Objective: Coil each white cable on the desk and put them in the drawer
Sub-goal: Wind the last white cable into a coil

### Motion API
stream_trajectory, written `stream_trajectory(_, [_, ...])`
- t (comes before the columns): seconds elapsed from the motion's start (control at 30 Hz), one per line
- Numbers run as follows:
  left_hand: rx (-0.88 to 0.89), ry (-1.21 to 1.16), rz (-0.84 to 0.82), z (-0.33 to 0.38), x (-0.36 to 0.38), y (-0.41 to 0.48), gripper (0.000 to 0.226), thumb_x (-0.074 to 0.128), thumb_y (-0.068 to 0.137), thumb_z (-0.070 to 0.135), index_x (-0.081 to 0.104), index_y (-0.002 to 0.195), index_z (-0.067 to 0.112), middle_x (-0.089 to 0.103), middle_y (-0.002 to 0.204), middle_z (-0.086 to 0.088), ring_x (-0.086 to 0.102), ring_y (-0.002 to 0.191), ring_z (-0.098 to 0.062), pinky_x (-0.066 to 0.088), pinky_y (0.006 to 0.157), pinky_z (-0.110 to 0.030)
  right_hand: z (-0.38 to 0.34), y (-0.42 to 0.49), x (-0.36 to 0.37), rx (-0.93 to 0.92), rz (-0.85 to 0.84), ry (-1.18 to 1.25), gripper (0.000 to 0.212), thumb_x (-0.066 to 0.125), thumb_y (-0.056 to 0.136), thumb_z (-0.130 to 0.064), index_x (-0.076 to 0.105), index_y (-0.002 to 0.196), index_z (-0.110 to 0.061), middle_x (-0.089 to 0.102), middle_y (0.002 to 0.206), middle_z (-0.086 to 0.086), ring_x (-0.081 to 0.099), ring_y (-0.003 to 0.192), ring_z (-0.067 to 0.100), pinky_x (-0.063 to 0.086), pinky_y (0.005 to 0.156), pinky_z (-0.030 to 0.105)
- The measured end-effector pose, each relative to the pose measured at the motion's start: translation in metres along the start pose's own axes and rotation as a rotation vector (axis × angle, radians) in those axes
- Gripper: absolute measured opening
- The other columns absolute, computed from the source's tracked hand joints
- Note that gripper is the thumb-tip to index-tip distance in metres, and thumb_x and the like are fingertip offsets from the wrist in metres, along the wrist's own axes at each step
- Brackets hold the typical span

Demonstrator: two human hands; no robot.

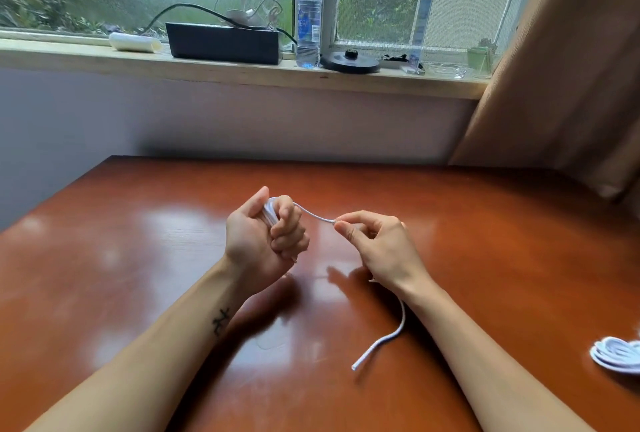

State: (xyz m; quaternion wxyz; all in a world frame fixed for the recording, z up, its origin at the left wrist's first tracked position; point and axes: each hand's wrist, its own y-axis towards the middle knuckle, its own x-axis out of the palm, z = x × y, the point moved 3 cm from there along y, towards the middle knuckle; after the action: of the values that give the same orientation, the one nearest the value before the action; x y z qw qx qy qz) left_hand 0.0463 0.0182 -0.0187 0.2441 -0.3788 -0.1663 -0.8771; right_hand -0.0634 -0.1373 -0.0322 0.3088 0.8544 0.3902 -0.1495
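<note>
My left hand is closed in a fist around several loops of a white cable above the middle of the brown desk. A short stretch of that cable runs right to my right hand, which pinches it between thumb and forefinger. Below the right wrist the loose tail curves down and its free end lies on the desk. A second white cable, wound into a coil, lies at the desk's right edge. No drawer is in view.
Behind the desk runs a windowsill with a black box, a water bottle, a black round base, a white roll and tangled wires. A brown curtain hangs at the right.
</note>
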Motion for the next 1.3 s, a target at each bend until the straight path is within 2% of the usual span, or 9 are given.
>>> stream_trajectory(0.1, [0.023,-0.114,0.014,0.003,-0.002,0.001,0.055,0.028,0.103,0.040,0.053,0.063,0.011,0.026,0.054,0.001,0.012,0.046,-0.015,0.016,0.049,-0.028,-0.003,-0.003,0.003,-0.015,-0.072,0.016,0.011,0.073,0.092,-0.038,0.077,0.094,-0.028,0.047,0.050,-0.013,0.041,0.048,0.005,0.035,0.054,0.020])
stream_trajectory(0.27, [0.038,-0.244,0.067,0.006,-0.002,0.001,0.035,0.040,0.103,0.031,0.063,0.095,0.006,0.030,0.066,0.001,0.027,0.051,-0.014,0.030,0.050,-0.026,-0.007,-0.008,0.012,-0.029,-0.221,0.024,0.015,0.072,0.094,-0.035,0.078,0.097,-0.022,0.045,0.052,-0.011,0.035,0.050,0.005,0.032,0.052,0.020])
stream_trajectory(0.43, [0.110,-0.072,0.131,0.006,-0.002,0.008,0.042,0.033,0.109,0.037,0.058,0.125,0.008,0.036,0.069,0.002,0.032,0.055,-0.011,0.034,0.066,-0.024,-0.012,-0.012,0.018,-0.035,-0.320,0.071,0.017,0.072,0.094,-0.030,0.078,0.108,-0.022,0.044,0.057,-0.009,0.033,0.052,0.006,0.029,0.051,0.019])
stream_trajectory(0.57, [0.167,0.115,0.167,0.002,-0.003,0.012,0.042,0.031,0.110,0.037,0.057,0.128,0.009,0.041,0.073,0.001,0.042,0.059,-0.010,0.038,0.072,-0.025,-0.011,-0.012,0.020,-0.013,-0.338,0.068,0.019,0.074,0.093,-0.024,0.077,0.111,-0.023,0.057,0.059,-0.011,0.043,0.055,0.005,0.036,0.054,0.018])
stream_trajectory(0.7, [0.273,0.397,0.208,-0.002,-0.004,0.013,0.036,0.035,0.107,0.029,0.059,0.123,0.008,0.047,0.075,-0.002,0.049,0.064,-0.012,0.049,0.071,-0.026,-0.010,-0.010,0.021,0.023,-0.323,0.111,0.035,0.075,0.090,-0.012,0.069,0.124,-0.018,0.073,0.086,-0.003,0.056,0.058,0.007,0.047,0.060,0.019])
stream_trajectory(0.83, [0.352,0.534,0.235,-0.002,-0.011,0.015,0.036,0.039,0.106,0.032,0.060,0.125,0.009,0.053,0.078,-0.002,0.057,0.071,-0.015,0.056,0.077,-0.027,-0.012,-0.006,0.018,0.017,-0.261,0.166,0.060,0.074,0.088,-0.004,0.052,0.140,-0.023,0.074,0.110,-0.004,0.048,0.056,0.007,0.047,0.058,0.021])
stream_trajectory(1.0, [0.414,0.703,0.230,-0.001,-0.016,0.015,0.038,0.045,0.101,0.036,0.060,0.129,0.015,0.063,0.085,0.000,0.061,0.085,-0.019,0.053,0.090,-0.036,-0.012,-0.008,0.020,0.011,-0.279,0.186,0.069,0.069,0.084,0.004,0.048,0.144,-0.023,0.067,0.118,-0.002,0.054,0.067,0.011,0.051,0.068,0.023])
stream_trajectory(1.13, [0.459,0.848,0.249,0.002,-0.019,0.014,0.054,0.046,0.099,0.041,0.059,0.129,-0.001,0.069,0.092,0.021,0.066,0.088,-0.017,0.055,0.089,-0.032,-0.013,-0.009,0.021,0.022,-0.332,0.225,0.071,0.066,0.083,0.007,0.048,0.145,-0.023,0.062,0.121,0.001,0.057,0.073,0.009,0.052,0.072,0.022])
stream_trajectory(1.3, [0.435,1.010,0.266,-0.001,-0.026,0.016,0.050,0.044,0.107,0.031,0.052,0.139,-0.006,0.061,0.092,0.044,0.068,0.091,-0.026,0.057,0.089,-0.033,-0.011,-0.011,0.026,0.049,-0.402,0.241,0.072,0.066,0.080,0.001,0.048,0.146,-0.022,0.059,0.120,-0.001,0.058,0.081,0.010,0.052,0.075,0.022])
